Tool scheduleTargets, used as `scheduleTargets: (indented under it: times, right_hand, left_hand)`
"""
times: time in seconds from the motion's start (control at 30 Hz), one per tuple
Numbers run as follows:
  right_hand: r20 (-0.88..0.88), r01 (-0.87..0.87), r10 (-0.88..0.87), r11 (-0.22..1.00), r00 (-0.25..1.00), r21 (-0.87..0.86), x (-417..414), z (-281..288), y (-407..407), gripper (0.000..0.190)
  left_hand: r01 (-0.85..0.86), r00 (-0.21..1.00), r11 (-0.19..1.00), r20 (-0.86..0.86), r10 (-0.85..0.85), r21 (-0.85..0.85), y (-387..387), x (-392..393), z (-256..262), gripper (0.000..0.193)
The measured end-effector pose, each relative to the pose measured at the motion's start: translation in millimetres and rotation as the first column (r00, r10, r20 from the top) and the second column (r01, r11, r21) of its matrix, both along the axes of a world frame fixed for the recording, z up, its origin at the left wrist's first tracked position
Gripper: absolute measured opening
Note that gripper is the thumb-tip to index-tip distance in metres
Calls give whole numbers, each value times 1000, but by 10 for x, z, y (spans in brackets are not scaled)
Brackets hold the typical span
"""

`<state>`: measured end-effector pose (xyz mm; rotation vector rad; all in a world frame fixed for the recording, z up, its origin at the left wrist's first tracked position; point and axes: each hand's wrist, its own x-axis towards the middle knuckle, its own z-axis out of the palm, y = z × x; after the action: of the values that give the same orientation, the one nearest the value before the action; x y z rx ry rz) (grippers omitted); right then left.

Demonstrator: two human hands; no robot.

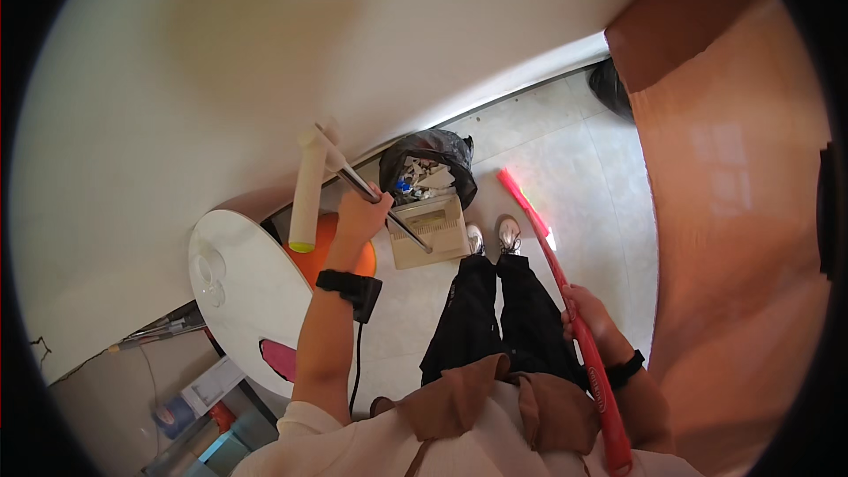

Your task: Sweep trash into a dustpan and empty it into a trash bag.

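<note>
My left hand (364,212) is closed around a metal pole (404,228). A cream cylindrical piece (308,192) with a yellow-green end shows at the pole's upper end. The pole's lower end meets a beige plastic dustpan (430,245) on the floor, beside a black garbage bag (467,172) that stands open with scraps (430,175) inside. My right hand (589,318) grips the red plastic handle (599,377) of a broom, which slants across the right side. Its pink bristles (520,195) are near the floor, ahead of my shoes; whether they touch it I cannot tell.
On the left is a round white table (248,278) with clear cups on it, and an orange stool seat (328,238) beneath. A pale wall (265,46) runs across the top. An orange-brown surface (715,212) borders the right. Another black bag (611,89) lies at the upper right.
</note>
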<state>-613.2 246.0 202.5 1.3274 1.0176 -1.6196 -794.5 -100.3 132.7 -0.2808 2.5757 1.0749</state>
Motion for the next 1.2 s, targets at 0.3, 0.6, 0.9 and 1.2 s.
scheduleTargets:
  times: [0.3,0.6,0.9,1.2]
  right_hand:
    - [-4,-22,22,1000,1000,2,-39,12,55,43]
    - [3,-20,20,1000,1000,21,14,16,112,43]
    - [10,47,-47,999,999,-17,10,-48,108,18]
    - [5,148,-148,988,989,-47,86,-141,152,19]
  left_hand:
    - [124,991,978,-22,-130,-168,201,203,183,17]
    - [163,986,983,-8,-164,-89,353,40,824,20]
    - [98,995,992,18,-97,-77,173,296,651,18]
    - [191,977,975,-113,-178,110,27,503,667,17]
